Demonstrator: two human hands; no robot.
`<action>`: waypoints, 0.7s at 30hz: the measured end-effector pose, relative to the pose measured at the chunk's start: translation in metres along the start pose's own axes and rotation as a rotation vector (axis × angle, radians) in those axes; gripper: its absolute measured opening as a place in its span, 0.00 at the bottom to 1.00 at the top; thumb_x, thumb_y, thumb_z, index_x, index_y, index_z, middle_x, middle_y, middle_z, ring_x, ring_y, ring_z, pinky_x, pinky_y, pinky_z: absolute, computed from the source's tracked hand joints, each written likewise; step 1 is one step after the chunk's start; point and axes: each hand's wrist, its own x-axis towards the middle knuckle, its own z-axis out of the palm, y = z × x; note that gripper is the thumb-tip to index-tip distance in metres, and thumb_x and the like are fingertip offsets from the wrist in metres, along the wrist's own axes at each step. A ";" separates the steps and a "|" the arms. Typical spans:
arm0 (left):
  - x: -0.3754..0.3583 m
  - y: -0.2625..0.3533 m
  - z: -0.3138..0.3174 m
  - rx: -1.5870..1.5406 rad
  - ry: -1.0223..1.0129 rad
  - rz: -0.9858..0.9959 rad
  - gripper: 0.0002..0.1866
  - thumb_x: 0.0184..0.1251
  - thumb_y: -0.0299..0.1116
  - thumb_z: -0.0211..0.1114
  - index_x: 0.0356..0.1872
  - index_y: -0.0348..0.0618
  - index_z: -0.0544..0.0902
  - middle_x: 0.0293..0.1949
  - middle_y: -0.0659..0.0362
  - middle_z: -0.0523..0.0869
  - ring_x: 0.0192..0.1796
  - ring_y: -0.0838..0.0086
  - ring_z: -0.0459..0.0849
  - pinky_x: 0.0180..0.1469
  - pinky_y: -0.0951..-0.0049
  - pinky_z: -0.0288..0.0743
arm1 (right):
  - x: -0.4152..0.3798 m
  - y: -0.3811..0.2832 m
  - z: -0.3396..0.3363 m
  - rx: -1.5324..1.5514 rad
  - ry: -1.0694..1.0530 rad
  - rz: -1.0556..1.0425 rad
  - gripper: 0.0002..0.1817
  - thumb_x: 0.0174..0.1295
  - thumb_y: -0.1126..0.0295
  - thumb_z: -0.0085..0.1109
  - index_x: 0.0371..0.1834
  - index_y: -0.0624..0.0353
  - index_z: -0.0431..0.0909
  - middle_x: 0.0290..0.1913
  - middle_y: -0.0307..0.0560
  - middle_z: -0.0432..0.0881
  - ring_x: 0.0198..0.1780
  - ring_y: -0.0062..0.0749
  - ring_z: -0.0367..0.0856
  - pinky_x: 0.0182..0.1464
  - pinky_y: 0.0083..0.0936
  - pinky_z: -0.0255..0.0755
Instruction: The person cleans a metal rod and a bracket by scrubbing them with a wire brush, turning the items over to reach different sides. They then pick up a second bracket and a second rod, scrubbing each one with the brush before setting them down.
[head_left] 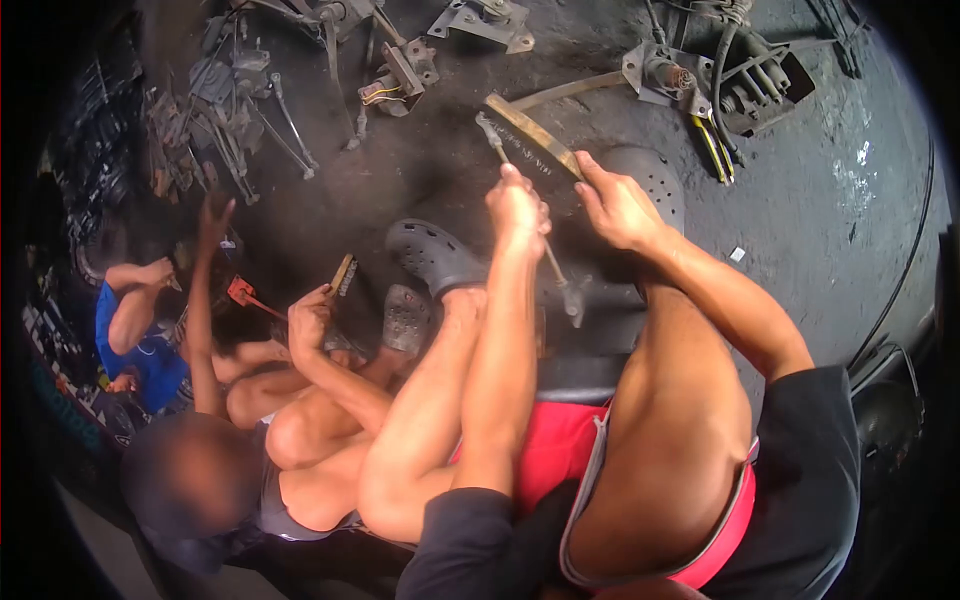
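Note:
My left hand (518, 208) is closed around a thin metal rod (556, 262) with a thicker, joint-like fitting at each end. The rod slants from upper left to lower right in front of my knees. In my right hand (620, 205) is a wire brush (540, 138) with a worn wooden back, fingers wrapped round its lower end. Its dark bristles face the rod's upper fitting (490, 130). A small gap seems to lie between them, though whether they touch is hard to judge.
Greasy metal brackets (665, 75) and linkage parts (235, 90) lie on the dark floor (830, 190). Yellow-handled pliers (712, 150) rest at upper right. At left, a co-worker's hand (310, 322) holds another brush (344, 274), near a red tool (245, 293). Someone in blue (150, 360) sits beyond.

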 end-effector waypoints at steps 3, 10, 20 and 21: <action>-0.003 -0.020 0.002 -0.064 -0.036 -0.033 0.24 0.80 0.54 0.41 0.25 0.51 0.65 0.14 0.69 0.56 0.13 0.81 0.51 0.14 0.76 0.44 | 0.042 -0.016 0.006 -0.108 -0.128 0.141 0.16 0.70 0.61 0.48 0.56 0.57 0.69 0.37 0.67 0.83 0.42 0.67 0.81 0.42 0.57 0.73; -0.018 -0.006 0.007 -0.198 -0.094 -0.156 0.24 0.81 0.54 0.39 0.25 0.52 0.64 0.15 0.70 0.53 0.14 0.81 0.48 0.14 0.76 0.43 | 0.005 -0.021 -0.017 -0.150 -0.099 0.098 0.22 0.70 0.62 0.48 0.64 0.57 0.65 0.38 0.67 0.83 0.43 0.68 0.81 0.44 0.57 0.73; -0.031 -0.010 0.011 -0.262 -0.178 -0.133 0.24 0.80 0.55 0.38 0.26 0.53 0.64 0.16 0.69 0.55 0.13 0.81 0.49 0.14 0.76 0.43 | 0.017 -0.035 -0.019 -0.141 -0.186 0.206 0.23 0.71 0.59 0.46 0.64 0.58 0.64 0.37 0.69 0.83 0.43 0.69 0.80 0.47 0.57 0.73; -0.033 -0.012 0.010 -0.253 -0.160 -0.134 0.24 0.80 0.55 0.38 0.26 0.53 0.65 0.16 0.69 0.55 0.14 0.81 0.49 0.14 0.76 0.44 | 0.029 -0.046 -0.019 -0.159 -0.240 0.243 0.23 0.71 0.59 0.45 0.64 0.58 0.63 0.37 0.69 0.83 0.44 0.69 0.80 0.47 0.58 0.73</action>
